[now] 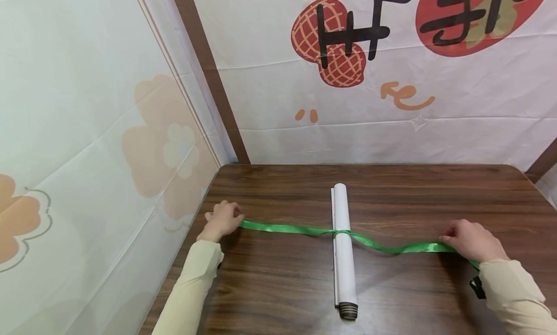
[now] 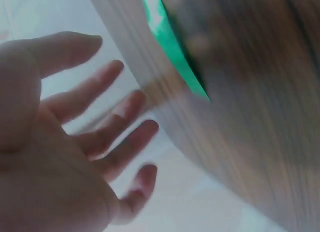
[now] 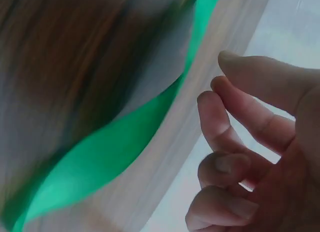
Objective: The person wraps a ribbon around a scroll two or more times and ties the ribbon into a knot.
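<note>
A rolled white scroll with a dark striped end lies lengthwise on the table. A green ribbon crosses around its middle and stretches out to both sides. At the ribbon's left end is my left hand; in the left wrist view the fingers of this hand are spread, apart from the ribbon tip. My right hand hovers over the right part of the ribbon. Its fingers are loosely bent with nothing between them in the right wrist view, and the twisted ribbon lies beyond.
The brown wood-grain table has rounded far corners. White printed cloth hangs behind it, and another printed cloth wall stands along its left edge. A black strap shows by the right sleeve.
</note>
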A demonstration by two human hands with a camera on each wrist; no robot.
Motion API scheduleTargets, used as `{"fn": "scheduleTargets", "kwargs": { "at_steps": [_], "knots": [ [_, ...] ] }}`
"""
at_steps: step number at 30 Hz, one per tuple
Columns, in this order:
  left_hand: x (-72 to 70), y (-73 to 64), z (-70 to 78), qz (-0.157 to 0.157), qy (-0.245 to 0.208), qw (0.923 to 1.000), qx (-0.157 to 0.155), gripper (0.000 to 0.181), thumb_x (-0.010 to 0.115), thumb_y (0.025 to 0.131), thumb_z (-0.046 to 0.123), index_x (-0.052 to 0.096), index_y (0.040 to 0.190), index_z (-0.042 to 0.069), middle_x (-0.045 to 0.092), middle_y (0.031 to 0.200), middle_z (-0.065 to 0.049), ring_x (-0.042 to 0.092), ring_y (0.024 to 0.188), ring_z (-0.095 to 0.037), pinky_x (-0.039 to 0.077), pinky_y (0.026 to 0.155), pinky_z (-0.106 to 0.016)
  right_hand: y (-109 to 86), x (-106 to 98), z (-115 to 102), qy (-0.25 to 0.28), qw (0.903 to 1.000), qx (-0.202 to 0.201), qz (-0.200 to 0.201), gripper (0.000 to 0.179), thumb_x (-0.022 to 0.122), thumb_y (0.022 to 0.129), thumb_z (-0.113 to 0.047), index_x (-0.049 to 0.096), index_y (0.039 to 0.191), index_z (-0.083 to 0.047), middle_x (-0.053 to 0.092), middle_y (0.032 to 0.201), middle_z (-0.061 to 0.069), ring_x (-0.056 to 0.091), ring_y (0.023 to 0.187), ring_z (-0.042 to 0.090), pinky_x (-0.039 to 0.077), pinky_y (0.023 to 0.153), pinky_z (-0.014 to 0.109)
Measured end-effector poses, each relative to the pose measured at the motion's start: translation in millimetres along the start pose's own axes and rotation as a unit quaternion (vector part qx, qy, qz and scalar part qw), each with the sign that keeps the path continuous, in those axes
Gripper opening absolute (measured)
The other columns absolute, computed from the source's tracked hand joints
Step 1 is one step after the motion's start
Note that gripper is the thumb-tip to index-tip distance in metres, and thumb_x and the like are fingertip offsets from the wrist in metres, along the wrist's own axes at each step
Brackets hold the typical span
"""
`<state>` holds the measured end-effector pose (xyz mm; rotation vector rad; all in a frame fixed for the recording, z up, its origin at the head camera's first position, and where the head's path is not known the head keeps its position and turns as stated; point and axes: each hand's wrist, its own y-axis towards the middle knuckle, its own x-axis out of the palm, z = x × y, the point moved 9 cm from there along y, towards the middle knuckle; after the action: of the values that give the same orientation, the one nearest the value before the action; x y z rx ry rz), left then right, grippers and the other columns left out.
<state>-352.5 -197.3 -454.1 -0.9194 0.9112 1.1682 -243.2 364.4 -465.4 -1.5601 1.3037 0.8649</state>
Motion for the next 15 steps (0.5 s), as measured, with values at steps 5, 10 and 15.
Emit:
{"fn": "scheduleTargets", "kwargs": {
  "at_steps": [5, 10, 15],
  "knots": [
    [18.5, 0.5, 63.1, -0.036, -0.048, 0.9889, 0.136, 0.022, 0.06, 0.095, 0.02, 0.069, 0.109, 0.006, 0.062, 0.107, -0.01, 0.057, 0.104, -0.029, 0.042, 0.09, -0.054, 3.3, 7.2, -33.4, 0.013, 0.9993, -0.033, 0.011, 0.019, 0.063, 0.09, -0.024, 0.07, 0.096, -0.007, 0.067, 0.082, 0.004, 0.056, 0.069, 0.016, 0.044, 0.057, 0.037],
    [44.2, -4.0, 124.0, -0.099, -0.086, 0.963, 0.236, 0.019, 0.06, 0.095, 0.013, 0.067, 0.11, 0.004, 0.063, 0.106, -0.008, 0.062, 0.098, -0.02, 0.051, 0.083, -0.034, 8.2, 16.8, -76.4, 0.038, 0.9959, -0.081, 0.01, 0.015, 0.063, 0.092, -0.021, 0.07, 0.094, -0.008, 0.065, 0.079, -0.001, 0.053, 0.066, 0.012, 0.042, 0.057, 0.032],
    [65.4, -5.2, 166.0, -0.128, -0.076, 0.9514, 0.27, 0.026, 0.06, 0.093, 0.007, 0.063, 0.118, 0.003, 0.064, 0.114, -0.011, 0.062, 0.105, -0.021, 0.051, 0.089, -0.034, 13.7, 28.4, -117.4, 0.055, 0.9905, -0.126, 0.008, 0.012, 0.065, 0.091, -0.023, 0.07, 0.089, -0.012, 0.067, 0.081, -0.002, 0.056, 0.069, 0.009, 0.045, 0.06, 0.032]
  ]
}}
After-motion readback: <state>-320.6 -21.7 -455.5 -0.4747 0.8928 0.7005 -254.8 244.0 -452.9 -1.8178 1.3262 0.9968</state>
